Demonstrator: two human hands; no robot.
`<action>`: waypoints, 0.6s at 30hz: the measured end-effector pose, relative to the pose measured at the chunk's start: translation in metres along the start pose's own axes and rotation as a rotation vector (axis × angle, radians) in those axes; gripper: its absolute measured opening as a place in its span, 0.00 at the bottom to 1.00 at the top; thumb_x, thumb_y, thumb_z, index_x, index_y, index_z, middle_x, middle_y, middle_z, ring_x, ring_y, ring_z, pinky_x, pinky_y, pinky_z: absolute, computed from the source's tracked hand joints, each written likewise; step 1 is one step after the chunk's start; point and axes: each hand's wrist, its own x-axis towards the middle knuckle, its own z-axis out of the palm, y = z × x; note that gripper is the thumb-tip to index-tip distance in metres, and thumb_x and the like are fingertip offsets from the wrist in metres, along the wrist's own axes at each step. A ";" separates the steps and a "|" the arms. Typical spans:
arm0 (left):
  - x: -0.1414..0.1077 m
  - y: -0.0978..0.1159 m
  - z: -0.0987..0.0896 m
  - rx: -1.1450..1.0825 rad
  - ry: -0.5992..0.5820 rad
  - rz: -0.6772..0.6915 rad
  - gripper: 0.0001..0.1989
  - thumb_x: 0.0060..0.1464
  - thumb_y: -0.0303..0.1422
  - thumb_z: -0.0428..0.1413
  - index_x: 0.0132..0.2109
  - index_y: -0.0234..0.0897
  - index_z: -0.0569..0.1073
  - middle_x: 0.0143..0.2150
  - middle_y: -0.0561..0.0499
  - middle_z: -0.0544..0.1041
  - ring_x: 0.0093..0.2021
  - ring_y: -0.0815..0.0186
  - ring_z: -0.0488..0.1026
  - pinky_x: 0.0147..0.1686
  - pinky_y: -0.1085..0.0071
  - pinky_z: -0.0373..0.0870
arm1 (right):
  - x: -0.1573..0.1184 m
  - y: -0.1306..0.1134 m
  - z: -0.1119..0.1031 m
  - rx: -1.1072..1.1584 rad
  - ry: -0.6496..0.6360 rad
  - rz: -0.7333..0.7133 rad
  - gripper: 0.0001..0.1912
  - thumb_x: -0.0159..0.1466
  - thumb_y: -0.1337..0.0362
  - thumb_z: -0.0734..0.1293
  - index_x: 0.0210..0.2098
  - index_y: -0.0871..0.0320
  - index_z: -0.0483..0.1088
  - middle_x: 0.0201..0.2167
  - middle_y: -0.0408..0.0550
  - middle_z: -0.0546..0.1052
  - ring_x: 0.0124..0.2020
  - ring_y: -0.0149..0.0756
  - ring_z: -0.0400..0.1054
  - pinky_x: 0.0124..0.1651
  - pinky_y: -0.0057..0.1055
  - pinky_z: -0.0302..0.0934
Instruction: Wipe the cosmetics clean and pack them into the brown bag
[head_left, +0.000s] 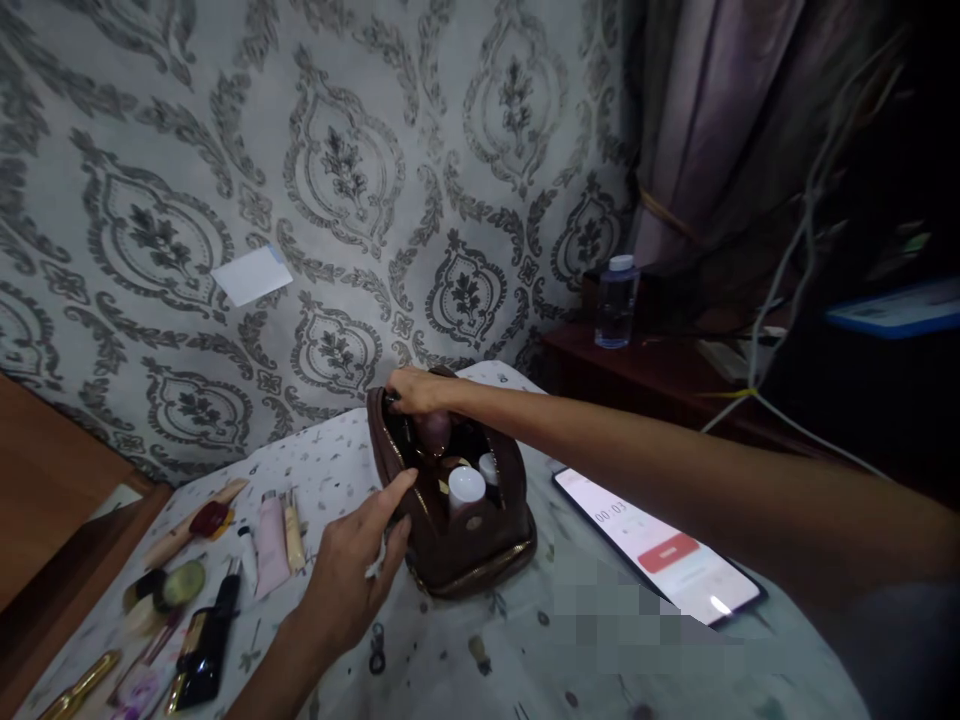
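A brown makeup bag (480,560) lies unzipped on the patterned cloth, its opening facing up. My left hand (356,555) grips its left edge, index finger at the zipper and thumb lower on the outer wall. Over the bag's far end, my right hand (416,390) bends downward at the rim; its fingertips are hidden in the dark opening. Inside are a white-lidded jar (466,488), a smaller white-capped container (489,468) and a pinkish rounded item (435,432) just below my right hand. Other contents are too dark to tell.
Several cosmetics lie left of the bag, including a pink tube (271,545), a black bottle (201,650) and a green round compact (184,585). A phone (652,545) lies under my right forearm. A clear bottle (616,305) stands on the dark red side table (652,365).
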 end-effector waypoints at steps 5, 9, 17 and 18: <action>-0.001 -0.001 0.000 -0.019 -0.007 0.020 0.23 0.67 0.30 0.45 0.67 0.40 0.58 0.54 0.42 0.78 0.48 0.66 0.79 0.47 0.72 0.76 | 0.002 0.007 -0.001 0.011 -0.038 -0.015 0.16 0.59 0.65 0.69 0.47 0.64 0.76 0.35 0.50 0.82 0.36 0.36 0.75 0.31 0.22 0.60; 0.001 0.001 -0.002 -0.030 -0.016 0.004 0.23 0.67 0.31 0.45 0.67 0.39 0.59 0.50 0.42 0.80 0.46 0.66 0.79 0.45 0.72 0.77 | 0.000 0.009 0.001 0.021 -0.026 0.014 0.18 0.59 0.69 0.67 0.48 0.65 0.74 0.34 0.50 0.82 0.32 0.34 0.75 0.28 0.21 0.59; 0.003 0.001 -0.004 -0.028 -0.025 -0.004 0.23 0.67 0.31 0.45 0.68 0.42 0.58 0.54 0.44 0.78 0.47 0.66 0.79 0.43 0.72 0.76 | 0.000 0.002 0.003 0.019 -0.009 -0.007 0.13 0.58 0.65 0.68 0.41 0.65 0.77 0.29 0.50 0.82 0.31 0.35 0.74 0.28 0.22 0.59; 0.002 0.001 -0.004 -0.029 -0.030 -0.007 0.23 0.67 0.31 0.45 0.68 0.41 0.58 0.53 0.44 0.79 0.46 0.66 0.79 0.42 0.73 0.76 | 0.000 0.000 0.003 0.013 -0.004 -0.012 0.13 0.58 0.66 0.68 0.40 0.66 0.77 0.30 0.51 0.81 0.32 0.36 0.74 0.29 0.22 0.59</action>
